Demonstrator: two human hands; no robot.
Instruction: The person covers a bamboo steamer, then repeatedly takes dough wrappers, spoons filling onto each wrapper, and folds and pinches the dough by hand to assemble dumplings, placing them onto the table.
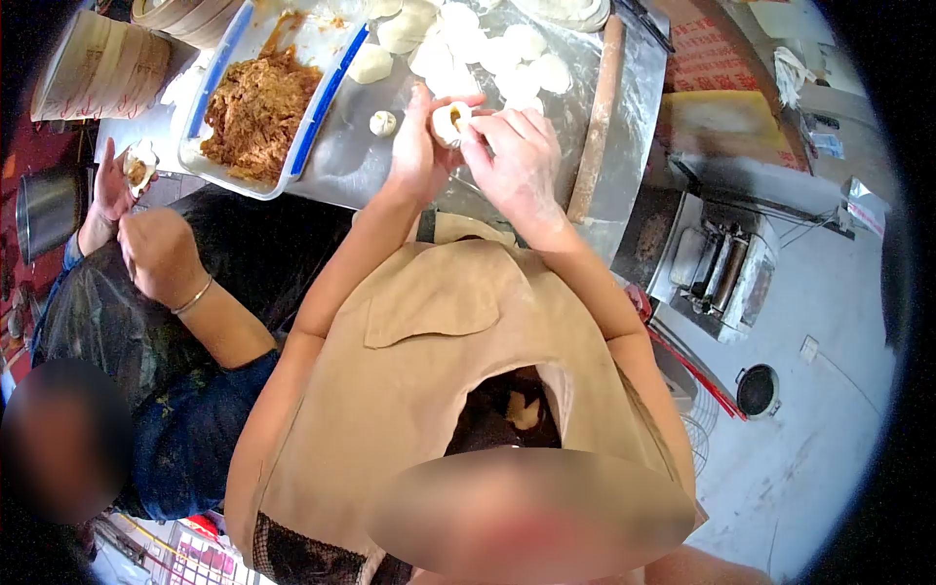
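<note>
My left hand [419, 146] cradles a round dough wrapper [448, 121] with brown filling in its middle. On the wrapper's right edge, my right hand [515, 161] pinches the dough between thumb and fingers. A small closed bun [383, 123] sits on the metal table [349, 164] just left of my left hand. Flat, floured dough rounds [458, 44] lie spread beyond my hands. Further left, a clear container with a blue rim [327, 96] holds brown minced filling [255, 112].
A rolling pin [595, 122] lies along the table's right side. At the left, a co-worker's hands [161, 255] hold another filled wrapper [139, 168]. Bamboo steamers [97, 68] stand at the upper left. A machine with rollers [720, 268] is at the right.
</note>
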